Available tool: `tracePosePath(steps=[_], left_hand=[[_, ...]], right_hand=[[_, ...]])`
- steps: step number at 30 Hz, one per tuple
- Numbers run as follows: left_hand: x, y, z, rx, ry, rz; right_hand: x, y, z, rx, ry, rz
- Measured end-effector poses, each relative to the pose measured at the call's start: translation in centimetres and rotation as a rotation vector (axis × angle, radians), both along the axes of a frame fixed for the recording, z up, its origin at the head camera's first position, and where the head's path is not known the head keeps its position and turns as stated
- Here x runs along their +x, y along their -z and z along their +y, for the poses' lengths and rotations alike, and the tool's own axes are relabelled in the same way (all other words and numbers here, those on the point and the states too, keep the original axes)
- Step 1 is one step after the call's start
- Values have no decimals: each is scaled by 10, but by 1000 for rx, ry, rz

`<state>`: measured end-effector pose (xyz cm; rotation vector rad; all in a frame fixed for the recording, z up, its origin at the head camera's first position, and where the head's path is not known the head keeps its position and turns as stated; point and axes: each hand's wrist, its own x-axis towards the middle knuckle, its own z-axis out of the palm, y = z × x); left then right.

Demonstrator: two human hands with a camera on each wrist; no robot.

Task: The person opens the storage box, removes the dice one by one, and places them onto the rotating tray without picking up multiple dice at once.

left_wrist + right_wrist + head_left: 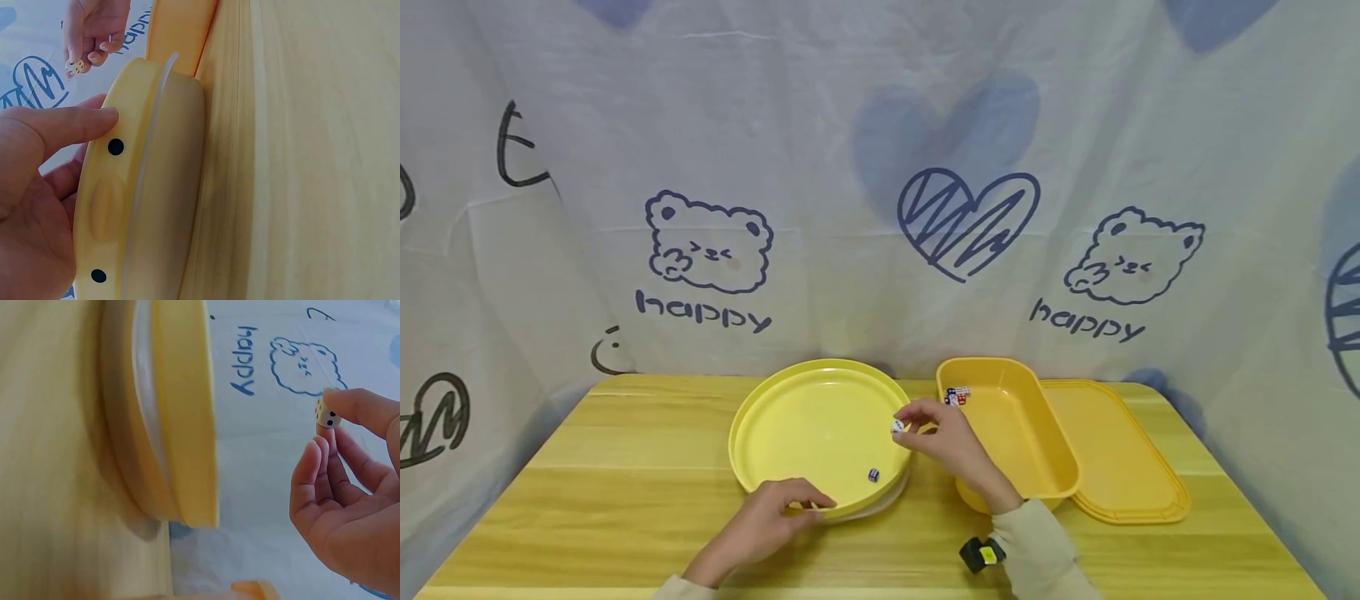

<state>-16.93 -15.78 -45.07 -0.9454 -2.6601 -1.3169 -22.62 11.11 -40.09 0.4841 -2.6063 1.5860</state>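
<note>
Between thumb and fingertips, my right hand [951, 442] pinches a white die [327, 415]; red and dark dots show on its faces. It is held above the right edge of a round yellow tray [805, 433]. Inside that tray, near the front right, lies a dark die [873, 475]. My left hand [771, 517] grips the tray's front rim, with the thumb [81, 127] on the outer wall and the fingers over the rim, partly hidden. To the right stands an orange-yellow rectangular box [1011, 425] with several dice [957, 396] in its far left corner.
A flat yellow lid [1123, 458] lies on the wooden table [625, 492], right of the box. Behind the table hangs a pale printed cloth [827, 275]. A black wrist device [981, 554] is by the right sleeve.
</note>
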Motion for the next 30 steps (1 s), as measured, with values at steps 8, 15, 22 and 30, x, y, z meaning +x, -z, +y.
tracePosePath(steps=[8,15,22,30], left_hand=[[0,2,-1,4,4,18],[-1,0,1,-1,11,11],[-1,0,1,-2,9,19],[0,-2,1,2,11,12]], right_hand=[[4,13,-11,-50,-103,36],[9,22,-21,-40,-158,33],[12,28,-30,-20,-181,27],[13,33,-31,19,-183,71]])
